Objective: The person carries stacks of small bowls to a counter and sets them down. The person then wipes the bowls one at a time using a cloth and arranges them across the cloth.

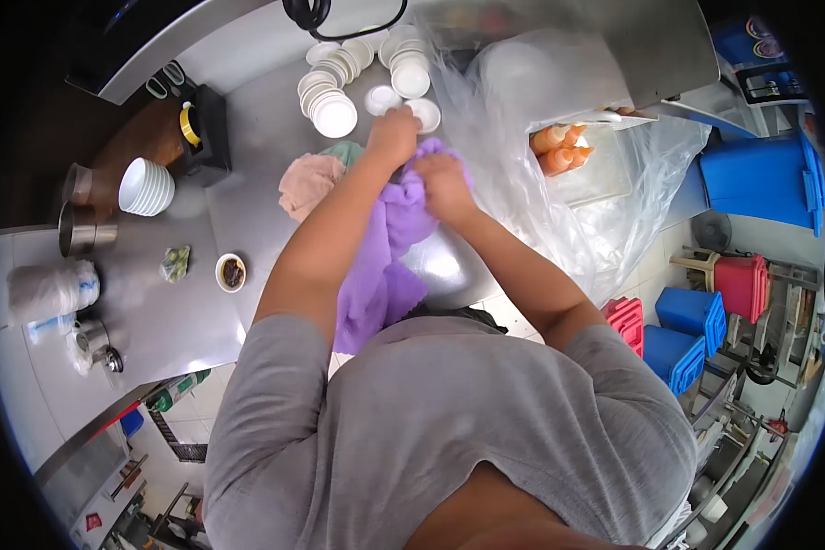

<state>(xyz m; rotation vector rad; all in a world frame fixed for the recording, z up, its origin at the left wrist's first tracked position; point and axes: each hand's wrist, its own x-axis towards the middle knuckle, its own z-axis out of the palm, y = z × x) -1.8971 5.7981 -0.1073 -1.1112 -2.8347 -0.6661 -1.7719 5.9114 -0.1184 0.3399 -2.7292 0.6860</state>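
My left hand is closed, its fingertips at the left rim of a small white dish. Just below it, my right hand grips a bunched purple towel, whose long end hangs over the counter's front edge. One fold of the towel lies close under the dish. Another small white dish rests right beyond my left hand. Curved stacks of white dishes stand behind, with more dishes to their right. A pink cloth and a green cloth lie left of my left forearm.
On the steel counter stand stacked white bowls, a sauce bowl and a small green packet. Clear plastic sheeting drapes at right, near orange-filled bottles. Blue bins stand farther right.
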